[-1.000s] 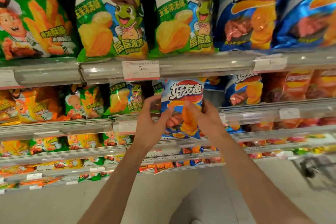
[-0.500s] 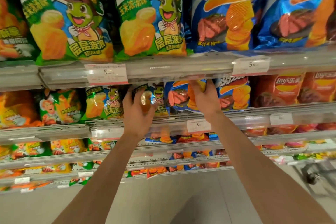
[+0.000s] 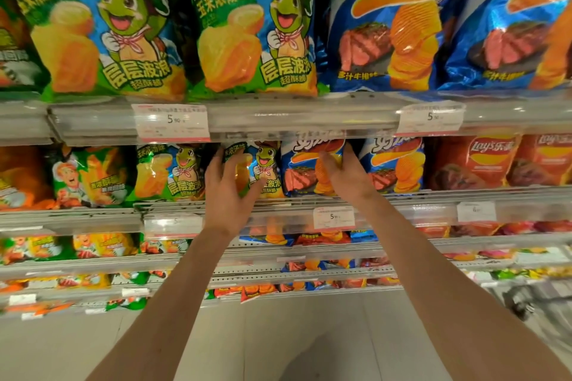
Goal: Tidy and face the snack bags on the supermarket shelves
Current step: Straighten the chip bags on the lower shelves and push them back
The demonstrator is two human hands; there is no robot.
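Note:
A blue steak-flavour chip bag (image 3: 305, 170) stands upright on the second shelf, between a green corn-snack bag (image 3: 266, 164) and another blue bag (image 3: 394, 168). My right hand (image 3: 345, 178) holds the blue bag's right edge, with the thumb across its front and the fingers round its side. My left hand (image 3: 230, 192) lies with spread fingers on the front of the green corn-snack bag. Both forearms reach up from below.
The top shelf carries large green corn bags (image 3: 102, 28) and large blue chip bags (image 3: 390, 25) behind a clear rail (image 3: 294, 116) with price tags. Red Lay's bags (image 3: 476, 161) stand to the right on the second shelf. Lower shelves hold small bags. A cart (image 3: 538, 306) stands at lower right.
The blue bag, held out in front of the shelves by both hands, now stands in the second-shelf row. My left hand let go of it and moved to the green bag.

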